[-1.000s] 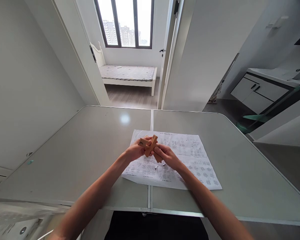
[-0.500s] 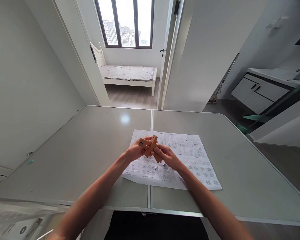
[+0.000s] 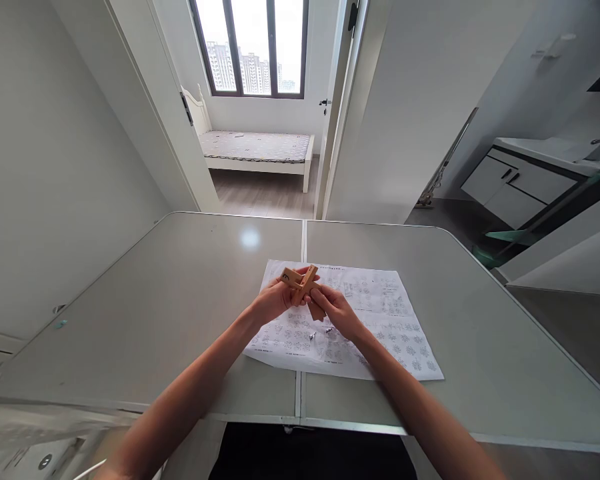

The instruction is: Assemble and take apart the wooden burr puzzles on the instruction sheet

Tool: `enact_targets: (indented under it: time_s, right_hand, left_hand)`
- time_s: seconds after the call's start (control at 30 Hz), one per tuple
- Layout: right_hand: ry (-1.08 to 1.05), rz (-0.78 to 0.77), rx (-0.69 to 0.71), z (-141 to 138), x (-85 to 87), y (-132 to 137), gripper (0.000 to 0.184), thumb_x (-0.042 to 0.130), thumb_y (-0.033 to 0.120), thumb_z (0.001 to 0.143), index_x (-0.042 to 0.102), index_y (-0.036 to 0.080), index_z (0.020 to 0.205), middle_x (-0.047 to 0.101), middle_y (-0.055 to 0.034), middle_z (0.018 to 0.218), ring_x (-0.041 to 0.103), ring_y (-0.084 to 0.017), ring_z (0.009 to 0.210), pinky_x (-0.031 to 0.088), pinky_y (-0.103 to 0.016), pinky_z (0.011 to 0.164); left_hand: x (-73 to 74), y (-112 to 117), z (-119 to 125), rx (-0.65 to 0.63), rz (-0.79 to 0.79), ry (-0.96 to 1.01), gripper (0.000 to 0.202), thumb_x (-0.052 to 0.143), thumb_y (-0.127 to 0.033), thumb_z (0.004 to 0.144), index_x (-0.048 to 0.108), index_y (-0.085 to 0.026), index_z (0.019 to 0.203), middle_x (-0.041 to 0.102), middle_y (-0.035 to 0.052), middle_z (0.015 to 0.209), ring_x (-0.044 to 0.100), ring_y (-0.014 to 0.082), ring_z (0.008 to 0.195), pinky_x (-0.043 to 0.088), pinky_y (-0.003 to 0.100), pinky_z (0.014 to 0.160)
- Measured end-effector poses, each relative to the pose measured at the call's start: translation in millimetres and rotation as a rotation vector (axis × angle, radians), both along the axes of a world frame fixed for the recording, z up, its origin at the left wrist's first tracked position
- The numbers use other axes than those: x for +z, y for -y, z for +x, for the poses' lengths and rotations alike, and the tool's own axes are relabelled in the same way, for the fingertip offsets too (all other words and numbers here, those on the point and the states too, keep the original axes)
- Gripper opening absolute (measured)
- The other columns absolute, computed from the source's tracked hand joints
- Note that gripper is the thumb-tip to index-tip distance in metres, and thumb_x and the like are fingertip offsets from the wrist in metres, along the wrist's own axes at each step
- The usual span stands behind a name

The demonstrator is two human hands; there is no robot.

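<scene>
Both hands grip a wooden burr puzzle (image 3: 307, 283) made of crossed, interlocking sticks with dark marks on some ends. My left hand (image 3: 276, 299) closes round its left side, its fingers partly hidden behind the wood. From the right, my right hand (image 3: 336, 308) pinches it with thumb and fingers. One stick points up and right, another down toward me. Underneath, a large printed sheet (image 3: 380, 333) with rows of small diagrams lies on the table. Small silvery bits (image 3: 313, 336) rest on the sheet just below the hands.
The grey table (image 3: 155, 320) has a metal seam (image 3: 299, 393) down its middle and a raised edge strip. Beyond it, a doorway opens onto a room with a bed (image 3: 257, 147) and a window (image 3: 250, 47). A sink cabinet (image 3: 520, 180) stands at the far right.
The wooden puzzle has turned slightly in my hands, its upper stick now tipping more to the right. Both hands stay in nearly the same place over the sheet.
</scene>
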State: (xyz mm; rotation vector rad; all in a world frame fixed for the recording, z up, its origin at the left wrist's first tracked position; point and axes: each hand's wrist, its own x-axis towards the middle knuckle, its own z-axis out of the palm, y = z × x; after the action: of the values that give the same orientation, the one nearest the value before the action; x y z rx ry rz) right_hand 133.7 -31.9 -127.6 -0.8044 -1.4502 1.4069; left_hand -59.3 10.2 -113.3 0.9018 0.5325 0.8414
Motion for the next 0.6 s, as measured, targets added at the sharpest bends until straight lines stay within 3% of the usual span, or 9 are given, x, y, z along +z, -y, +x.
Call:
enact_targets:
  time_s: [0.07,0.17,0.3,0.43,0.6]
  right_hand:
    - [-0.015,-0.016,-0.056,-0.2,0.2,-0.7,0.043,0.058,0.063,0.096,0.062,0.020,0.087,0.052,0.0012,0.071,0.040,-0.011,0.055,0.036,-0.025,0.050]
    - [-0.024,-0.016,-0.114,-0.5,-0.3,-2.1,0.045,0.058,0.065,0.095,0.063,0.021,0.090,0.052,0.0014,0.072,0.040,-0.011,0.054,0.036,-0.026,0.049]
    - [0.009,-0.010,-0.141,-0.7,-4.3,-4.1,0.045,0.056,0.066,0.095,0.062,0.021,0.089,0.050,0.0028,0.068,0.039,-0.011,0.052,0.035,-0.026,0.047]
    - [-0.027,-0.019,-0.174,1.2,-8.4,-6.5,0.045,0.051,0.063,0.099,0.063,0.022,0.088,0.051,0.0018,0.074,0.044,-0.011,0.054,0.039,-0.025,0.049]
    - [-0.138,-0.062,-0.210,5.5,-7.1,-9.8,0.034,0.066,0.051,0.093,0.060,0.027,0.116,0.060,-0.0008,0.096,0.052,-0.012,0.066,0.043,-0.024,0.053]
  left_hand:
    - [5.3,1.5,1.8,0.014,0.014,0.002,0.056,0.058,-0.060,0.095,0.069,-0.019,0.132,0.068,0.0171,0.133,0.070,0.0162,0.077,0.055,0.028,0.070]
    - [12.0,5.6,4.8,0.036,0.070,-0.006,0.075,0.045,-0.077,0.093,0.068,-0.018,0.133,0.069,0.0186,0.130,0.069,0.0197,0.082,0.053,0.030,0.071]
    - [14.1,10.7,8.6,0.126,0.164,-0.072,0.061,0.064,-0.064,0.091,0.070,-0.016,0.128,0.070,0.0183,0.128,0.067,0.0176,0.081,0.050,0.029,0.071]
    - [9.7,7.9,8.3,0.256,0.137,-0.048,0.049,0.066,-0.056,0.093,0.071,-0.015,0.119,0.073,0.0155,0.122,0.062,0.0115,0.072,0.046,0.025,0.064]
    - [4.3,2.4,6.0,0.310,0.127,-0.057,0.049,0.062,-0.059,0.094,0.068,-0.013,0.109,0.076,0.0140,0.108,0.053,0.0076,0.060,0.039,0.022,0.053]
